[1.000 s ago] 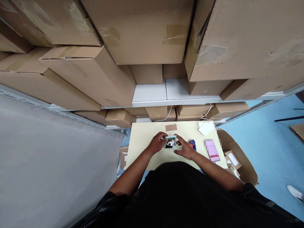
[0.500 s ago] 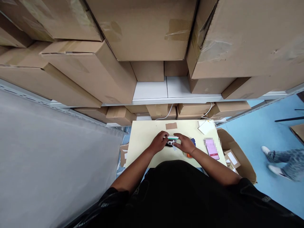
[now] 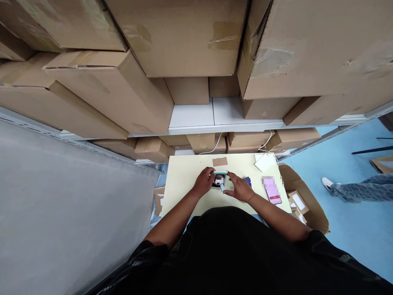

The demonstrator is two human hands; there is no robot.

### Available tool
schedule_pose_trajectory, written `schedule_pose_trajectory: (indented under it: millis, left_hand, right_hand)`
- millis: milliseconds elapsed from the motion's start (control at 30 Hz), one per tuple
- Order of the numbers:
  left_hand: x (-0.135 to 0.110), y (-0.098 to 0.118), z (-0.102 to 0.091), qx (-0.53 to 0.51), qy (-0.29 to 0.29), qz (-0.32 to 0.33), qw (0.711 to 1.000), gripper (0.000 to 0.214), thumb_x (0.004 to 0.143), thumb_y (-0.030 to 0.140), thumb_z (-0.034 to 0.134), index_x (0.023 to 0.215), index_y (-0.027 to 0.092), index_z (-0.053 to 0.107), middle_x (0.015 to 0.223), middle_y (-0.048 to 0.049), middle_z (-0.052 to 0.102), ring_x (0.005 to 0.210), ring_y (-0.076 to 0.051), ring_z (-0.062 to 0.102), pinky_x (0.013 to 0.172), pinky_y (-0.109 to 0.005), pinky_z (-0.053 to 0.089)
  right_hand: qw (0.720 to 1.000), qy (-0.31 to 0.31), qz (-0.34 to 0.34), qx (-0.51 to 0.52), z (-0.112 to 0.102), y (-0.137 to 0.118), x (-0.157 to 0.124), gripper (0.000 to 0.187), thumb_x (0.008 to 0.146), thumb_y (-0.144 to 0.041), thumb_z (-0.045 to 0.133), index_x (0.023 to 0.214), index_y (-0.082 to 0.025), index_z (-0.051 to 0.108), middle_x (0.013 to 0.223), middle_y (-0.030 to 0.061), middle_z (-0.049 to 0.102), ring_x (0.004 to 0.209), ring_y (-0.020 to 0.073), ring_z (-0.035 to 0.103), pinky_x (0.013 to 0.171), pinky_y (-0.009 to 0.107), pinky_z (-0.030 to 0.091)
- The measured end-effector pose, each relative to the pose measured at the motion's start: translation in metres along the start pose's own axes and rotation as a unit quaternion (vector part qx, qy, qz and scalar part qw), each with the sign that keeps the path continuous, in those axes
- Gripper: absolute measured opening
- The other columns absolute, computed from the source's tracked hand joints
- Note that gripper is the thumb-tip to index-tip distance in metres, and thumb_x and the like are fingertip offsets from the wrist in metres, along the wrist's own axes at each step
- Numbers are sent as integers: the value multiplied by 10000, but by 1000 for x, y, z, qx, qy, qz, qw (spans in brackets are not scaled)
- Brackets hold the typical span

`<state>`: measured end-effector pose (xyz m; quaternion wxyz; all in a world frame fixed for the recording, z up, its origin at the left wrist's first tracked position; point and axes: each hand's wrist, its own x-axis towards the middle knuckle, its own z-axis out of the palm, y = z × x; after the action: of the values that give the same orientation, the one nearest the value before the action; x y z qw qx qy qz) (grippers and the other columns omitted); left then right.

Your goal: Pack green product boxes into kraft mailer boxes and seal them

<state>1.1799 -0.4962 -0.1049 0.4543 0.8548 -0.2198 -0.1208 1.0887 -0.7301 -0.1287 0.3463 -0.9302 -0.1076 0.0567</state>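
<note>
On the cream table [image 3: 181, 184] is a small open box [image 3: 215, 187] with a white-and-green upper edge. A shiny, dark round thing [image 3: 219, 179] lies inside; its exact kind is too small to make out. A pale grey flap [image 3: 222, 187] sticks out at the front. My left hand [image 3: 204, 181] is closed on the box's left side, fingertips at the upper corner. My right hand [image 3: 240, 187] grips from the right, fingertips at the upper right corner and thumb lower down by the flap. A dark blue thing [image 3: 248, 180] lies partly hidden behind my right hand.
A phone [image 3: 272, 191] lies on the right of the table, near white papers [image 3: 263, 162]. A brown cardboard piece [image 3: 220, 161] lies behind the box. Shelves of cartons [image 3: 181, 37] overhang the table. A large open carton [image 3: 316, 205] and a person's legs [image 3: 362, 189] are at right.
The small box has turned so its inside shows more, with the round thing plainer. My right thumb has moved lower. The orange thing by my right wrist is now hidden. The person's legs have shifted.
</note>
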Motion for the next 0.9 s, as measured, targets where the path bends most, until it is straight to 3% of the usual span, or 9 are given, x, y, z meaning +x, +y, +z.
schedule_pose_trajectory:
  millis: [200, 433, 567, 700, 900]
  left_hand:
    - [-2, 1, 1, 10, -5, 2, 1000, 177, 992, 204, 475, 1086, 230, 622, 1123, -64, 678, 1065, -233, 642, 946, -390, 526]
    - [-6, 4, 4, 2, -9, 24, 1000, 177, 995, 217, 474, 1090, 222, 624, 1134, -75, 677, 1086, -244, 628, 982, -410, 518]
    - [-8, 6, 4, 1, -17, 29, 999, 175, 989, 217, 479, 1084, 226, 625, 1120, -72, 677, 1088, -249, 620, 973, -410, 516]
    - [-10, 7, 5, -1, -18, 31, 999, 172, 994, 230, 483, 1083, 229, 630, 1132, -73, 673, 1098, -249, 619, 972, -410, 519]
    - [-13, 5, 5, 5, -2, 29, 1000, 169, 1006, 241, 480, 1072, 226, 634, 1101, -70, 667, 1064, -241, 630, 959, -400, 523]
  right_hand:
    - [998, 42, -6, -45, 7, 5, 4, 770, 938, -539, 717, 1564, -179, 450, 1338, 215, 696, 1177, 374, 707, 995, 567, 572]
    - [997, 65, 36, -14, 11, 1, 5, 658, 918, -490, 731, 1456, -186, 505, 1184, 177, 743, 1109, 353, 718, 969, 536, 564]
    - [991, 61, 90, 75, 10, -5, 8, 579, 849, -457, 753, 1327, -228, 519, 1083, 86, 711, 979, 278, 704, 886, 453, 559]
    - [960, 53, 167, 218, 9, -13, 14, 464, 750, -366, 744, 1137, -283, 501, 993, -8, 623, 883, 207, 642, 759, 334, 525]
    - [922, 7, 209, 327, 0, -20, 25, 516, 602, -227, 660, 1082, -293, 480, 911, -47, 545, 830, 186, 583, 696, 276, 450]
